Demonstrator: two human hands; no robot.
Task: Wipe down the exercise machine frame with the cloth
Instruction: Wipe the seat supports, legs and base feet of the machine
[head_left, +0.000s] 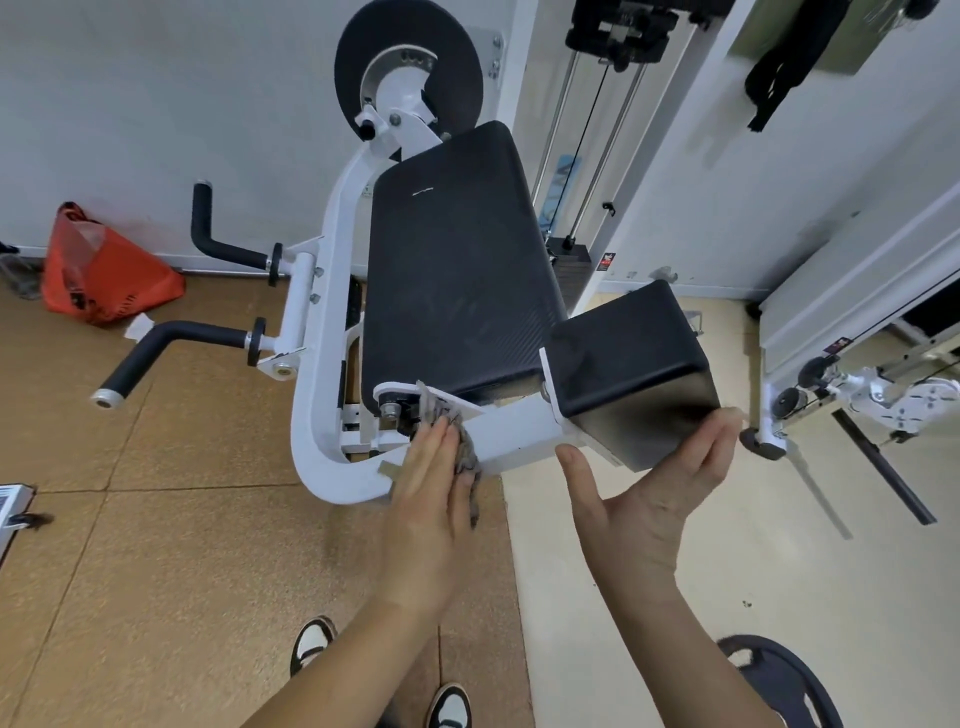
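The exercise machine has a white frame with a large black pad and a smaller black pad at its near end. A grey cloth lies against the white crossbar below the large pad. My left hand presses the cloth flat against that bar with straight fingers. My right hand is spread, palm up, its fingertips touching the underside corner of the smaller pad.
Two black-gripped handles stick out to the left. A red plastic bag sits by the wall. A weight stack with cable stands behind. A black weight plate lies at bottom right, near my shoes.
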